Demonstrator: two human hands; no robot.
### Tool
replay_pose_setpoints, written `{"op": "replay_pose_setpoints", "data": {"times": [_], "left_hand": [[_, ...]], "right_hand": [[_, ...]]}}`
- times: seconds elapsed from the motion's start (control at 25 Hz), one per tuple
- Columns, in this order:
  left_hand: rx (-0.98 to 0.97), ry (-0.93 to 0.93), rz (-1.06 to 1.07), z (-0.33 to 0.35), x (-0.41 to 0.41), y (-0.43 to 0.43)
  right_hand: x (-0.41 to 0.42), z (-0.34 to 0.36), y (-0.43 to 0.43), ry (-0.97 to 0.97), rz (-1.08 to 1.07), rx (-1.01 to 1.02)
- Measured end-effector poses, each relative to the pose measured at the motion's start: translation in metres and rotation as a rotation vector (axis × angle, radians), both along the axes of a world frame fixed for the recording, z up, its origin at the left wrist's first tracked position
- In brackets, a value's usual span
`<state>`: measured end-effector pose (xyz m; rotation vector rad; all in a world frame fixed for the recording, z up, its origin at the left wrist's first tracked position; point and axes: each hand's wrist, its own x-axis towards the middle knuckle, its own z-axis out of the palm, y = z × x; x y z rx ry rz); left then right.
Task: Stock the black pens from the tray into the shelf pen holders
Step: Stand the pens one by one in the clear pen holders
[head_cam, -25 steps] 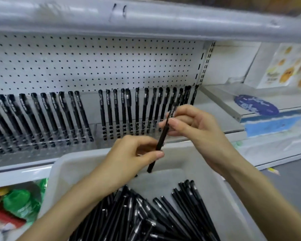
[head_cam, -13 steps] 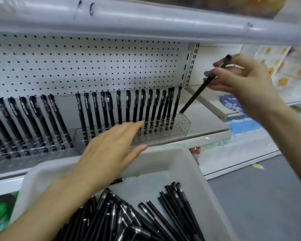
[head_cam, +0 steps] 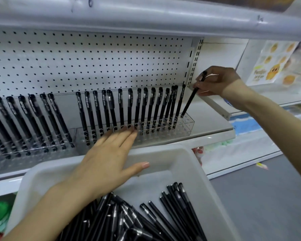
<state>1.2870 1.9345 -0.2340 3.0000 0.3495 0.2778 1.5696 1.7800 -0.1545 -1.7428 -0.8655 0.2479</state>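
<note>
Inserting step: right hand point(head_cam: 217, 80) pinches a black pen point(head_cam: 189, 103), tilted, tip at the rightmost slot of the clear pen holder point(head_cam: 185, 126); left hand point(head_cam: 108, 159) spread flat, touching the holder front. Next: straighten, seat, release. The white tray point(head_cam: 189, 159) holds many loose pens point(head_cam: 146, 214). White shelf point(head_cam: 214, 132), pegboard back point(head_cam: 94, 58), grey floor point(head_cam: 268, 206).

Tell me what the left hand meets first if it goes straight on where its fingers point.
The clear pen holder: its front wall lies right ahead of the left hand, fingers straight, standing pens behind it. Blur hides whether fingertips touch it.
</note>
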Motion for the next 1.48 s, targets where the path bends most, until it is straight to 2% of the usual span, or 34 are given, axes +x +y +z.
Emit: {"op": "replay_pose_setpoints", "data": {"times": [0.2, 0.44, 0.56, 0.64, 0.72, 0.8, 0.92, 1.0, 1.12, 1.2, 1.48], "left_hand": [[-0.011, 0.026, -0.019, 0.0, 0.0, 0.001], [-0.032, 0.083, -0.018, 0.001, 0.001, 0.003], [-0.096, 0.048, -0.029, 0.002, -0.002, 0.005], [-0.153, -0.003, -0.031, 0.009, -0.007, 0.004], [-0.226, -0.053, -0.017, 0.018, -0.015, 0.003], [-0.285, -0.085, 0.014, 0.02, -0.03, 0.005], [-0.323, -0.129, 0.083, 0.006, -0.054, 0.013], [-0.276, -0.144, 0.129, -0.008, -0.07, 0.017], [-0.146, -0.12, 0.149, -0.019, -0.086, 0.017], [-0.101, -0.11, 0.155, -0.021, -0.092, 0.018], [-0.342, -0.23, 0.214, -0.024, -0.112, 0.039]], "right_hand": [[0.002, -0.007, 0.008, -0.109, 0.073, -0.264], [0.001, -0.015, 0.006, -0.123, 0.055, -0.362], [-0.009, -0.009, -0.01, -0.256, -0.051, -0.402], [-0.032, -0.003, -0.022, -0.329, -0.111, -0.35], [-0.071, -0.001, -0.032, -0.244, -0.086, -0.204], [-0.121, -0.014, -0.033, -0.069, 0.065, -0.178], [-0.186, -0.057, -0.015, 0.073, 0.294, -0.374], [-0.211, -0.091, 0.002, 0.063, 0.375, -0.515], [-0.219, -0.129, 0.017, 0.028, 0.372, -0.668], [-0.222, -0.14, 0.019, 0.059, 0.354, -0.691], [-0.23, -0.145, 0.034, 0.162, 0.34, -0.668]]}}
